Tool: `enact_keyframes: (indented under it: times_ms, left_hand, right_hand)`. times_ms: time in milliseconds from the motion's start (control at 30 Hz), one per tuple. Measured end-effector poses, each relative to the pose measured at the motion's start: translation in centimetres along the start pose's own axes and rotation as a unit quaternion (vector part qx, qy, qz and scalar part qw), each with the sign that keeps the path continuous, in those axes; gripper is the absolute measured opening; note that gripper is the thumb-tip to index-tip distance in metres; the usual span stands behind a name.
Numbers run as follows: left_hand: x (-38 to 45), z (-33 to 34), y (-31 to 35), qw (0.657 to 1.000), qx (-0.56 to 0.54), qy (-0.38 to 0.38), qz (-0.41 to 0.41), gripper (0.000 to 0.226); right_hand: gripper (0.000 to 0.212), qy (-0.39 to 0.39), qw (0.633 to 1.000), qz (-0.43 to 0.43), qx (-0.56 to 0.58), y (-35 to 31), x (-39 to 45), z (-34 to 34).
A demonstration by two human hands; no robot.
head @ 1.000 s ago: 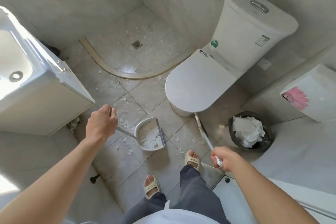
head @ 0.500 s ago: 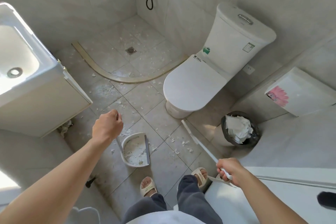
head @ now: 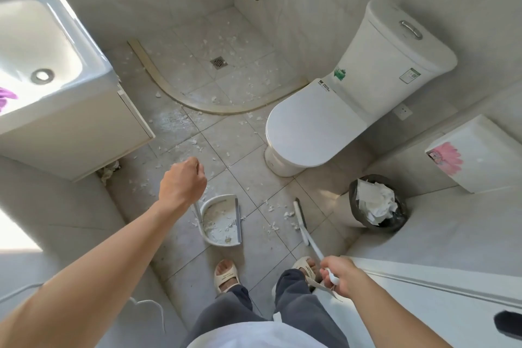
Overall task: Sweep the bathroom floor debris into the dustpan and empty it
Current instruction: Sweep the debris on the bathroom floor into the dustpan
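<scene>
Debris [head: 278, 213] lies between dustpan [head: 221, 222] in my left grip [head: 182, 183] and broom [head: 300, 219] clenched in my right [head: 340, 277], its head parallel to the pan's lip.

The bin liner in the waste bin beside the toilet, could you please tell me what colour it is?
Black; the bin liner shows clearly in the head view, holding crumpled white paper.

glossy toilet [head: 310, 127], seemingly plastic dustpan [head: 210, 203].

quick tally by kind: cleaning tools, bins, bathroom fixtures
Cleaning tools: 2, the dustpan and the broom
Bins: 1, the trash bin
Bathroom fixtures: 2, the toilet and the sink
Total: 5
</scene>
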State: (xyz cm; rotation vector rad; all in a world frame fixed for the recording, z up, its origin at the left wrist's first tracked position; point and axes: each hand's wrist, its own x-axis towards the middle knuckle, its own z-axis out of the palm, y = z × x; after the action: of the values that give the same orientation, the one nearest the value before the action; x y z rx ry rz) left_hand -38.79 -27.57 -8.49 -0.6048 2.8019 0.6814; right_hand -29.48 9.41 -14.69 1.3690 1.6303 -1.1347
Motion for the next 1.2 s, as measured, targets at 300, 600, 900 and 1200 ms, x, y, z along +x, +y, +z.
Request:
enact_keyframes:
  times_ms: [300, 600, 900, 1200]
  left_hand:
    - [-0.2, 2.8, 2.8, 1.0, 0.018, -0.013, -0.017, 0.018]
    - [0.2, 5.5, 2.7, 0.999, 0.017, -0.015, -0.023, 0.018]
    - [0.2, 6.4, 2.3, 1.0, 0.008, 0.012, -0.024, 0.019]
    - [0.6, 6.7, 2.7, 1.0, 0.005, 0.009, -0.026, 0.019]
  right_hand:
    - [0.005, -0.083, 0.994, 0.014, 0.073, -2.4, -1.7, -6.4]
    - [0.008, -0.021, 0.999, -0.026, -0.02, -2.0, -0.5, -3.5]
    - [0.011, -0.134, 0.99, 0.046, -0.01, -4.2, -0.5, -3.1]
    - [0.009, -0.095, 0.995, 0.011, -0.04, -4.0, 0.1, -4.4]
